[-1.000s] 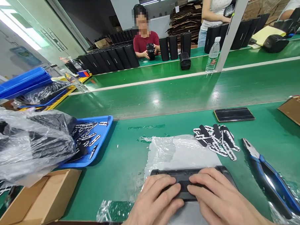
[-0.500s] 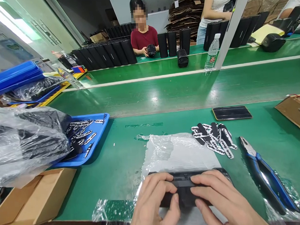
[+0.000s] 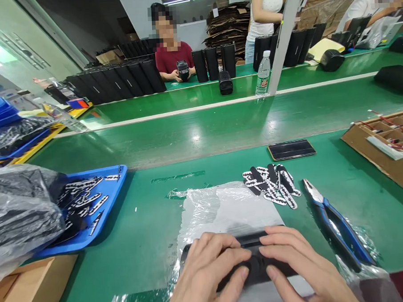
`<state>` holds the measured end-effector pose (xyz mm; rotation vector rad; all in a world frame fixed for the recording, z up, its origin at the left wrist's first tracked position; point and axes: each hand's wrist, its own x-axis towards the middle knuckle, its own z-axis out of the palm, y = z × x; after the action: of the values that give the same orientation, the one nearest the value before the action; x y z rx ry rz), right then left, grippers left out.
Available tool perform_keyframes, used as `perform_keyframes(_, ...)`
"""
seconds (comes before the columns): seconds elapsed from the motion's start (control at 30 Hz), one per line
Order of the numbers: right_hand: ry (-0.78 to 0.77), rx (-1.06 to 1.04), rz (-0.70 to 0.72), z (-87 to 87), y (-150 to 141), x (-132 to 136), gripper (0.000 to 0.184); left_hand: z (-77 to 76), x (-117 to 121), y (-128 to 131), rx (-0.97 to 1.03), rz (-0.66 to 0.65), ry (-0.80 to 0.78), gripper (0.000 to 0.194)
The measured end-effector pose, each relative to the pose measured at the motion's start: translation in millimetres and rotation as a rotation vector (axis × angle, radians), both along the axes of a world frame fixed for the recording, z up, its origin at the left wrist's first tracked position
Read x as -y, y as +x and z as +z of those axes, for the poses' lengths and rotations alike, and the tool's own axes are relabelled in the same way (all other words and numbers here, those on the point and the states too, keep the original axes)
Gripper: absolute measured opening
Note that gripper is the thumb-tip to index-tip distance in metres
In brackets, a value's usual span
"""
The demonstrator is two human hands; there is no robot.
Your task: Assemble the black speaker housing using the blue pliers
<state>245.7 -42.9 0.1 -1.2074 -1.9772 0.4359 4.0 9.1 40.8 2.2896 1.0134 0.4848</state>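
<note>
My left hand and my right hand both press down on a long black plastic part lying on a clear plastic sheet at the near edge of the green bench. Fingers of both hands meet over the part's middle and hide most of it. A small pile of black-and-white patterned strips lies just beyond, right of the sheet. Blue-handled pliers rest to the right of my right hand.
A blue tray with more strips and a bagged black bundle sit at left above a cardboard box. A phone and a cardboard tray of wired parts lie at right. Across the conveyor, people work beside black speaker housings.
The view has shifted right and slightly down. My hands stay on the black part, fingers pressing closer together over its middle.
</note>
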Motion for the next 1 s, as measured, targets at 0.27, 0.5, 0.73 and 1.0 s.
perform_keyframes(0.27,0.001,-0.265,-0.075,8.6,-9,-8,0.031,24.6,-32,15,-0.1,-0.163,-0.393,0.022)
perform_keyframes(0.5,0.034,-0.32,-0.06,11.9,-11,-11,0.029,46.3,-47,22,-0.272,-0.319,-0.457,0.016)
perform_keyframes(0.73,0.006,-0.368,-0.042,6.7,-11,-10,0.029,52.2,-53,30,-0.322,-0.377,-0.374,0.014)
perform_keyframes(1.0,0.006,-0.399,-0.048,6.6,-13,-13,0.031,39.7,-48,27,-0.188,-0.211,-0.562,0.023)
